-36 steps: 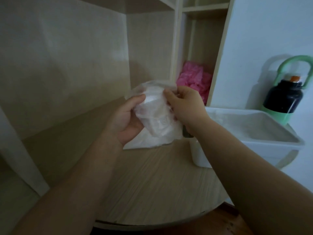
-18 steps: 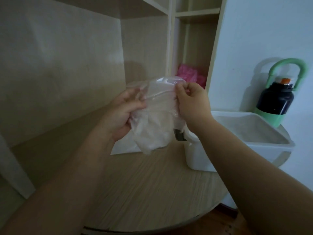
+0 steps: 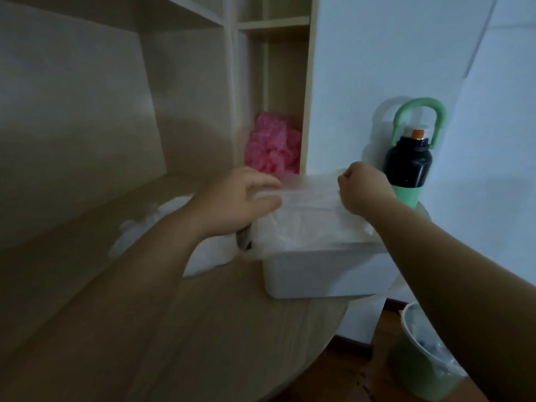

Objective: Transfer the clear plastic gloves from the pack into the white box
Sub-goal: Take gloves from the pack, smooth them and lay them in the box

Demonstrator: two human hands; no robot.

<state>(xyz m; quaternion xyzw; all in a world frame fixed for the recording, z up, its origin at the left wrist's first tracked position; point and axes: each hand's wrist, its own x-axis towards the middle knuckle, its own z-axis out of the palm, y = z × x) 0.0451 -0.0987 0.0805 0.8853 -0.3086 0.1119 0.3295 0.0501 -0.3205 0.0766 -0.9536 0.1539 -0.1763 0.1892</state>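
Clear plastic gloves point(image 3: 307, 210) hang stretched over the open white box point(image 3: 319, 274). The left grip point(image 3: 243, 198), a bare hand, pinches their left edge between thumb and fingers, and the right grip point(image 3: 362, 188) is curled tight on the upper right edge. The box sits near the rim of the round worktop point(image 3: 203, 329). The white pack point(image 3: 174, 224) lies behind the left forearm. A black bottle point(image 3: 409, 163) with a green handle stands behind the box.

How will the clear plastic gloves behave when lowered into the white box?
Probably floppy: the clear plastic gloves drape between the left hand and right hand over the white box. Likely very light: a pinch holds them.
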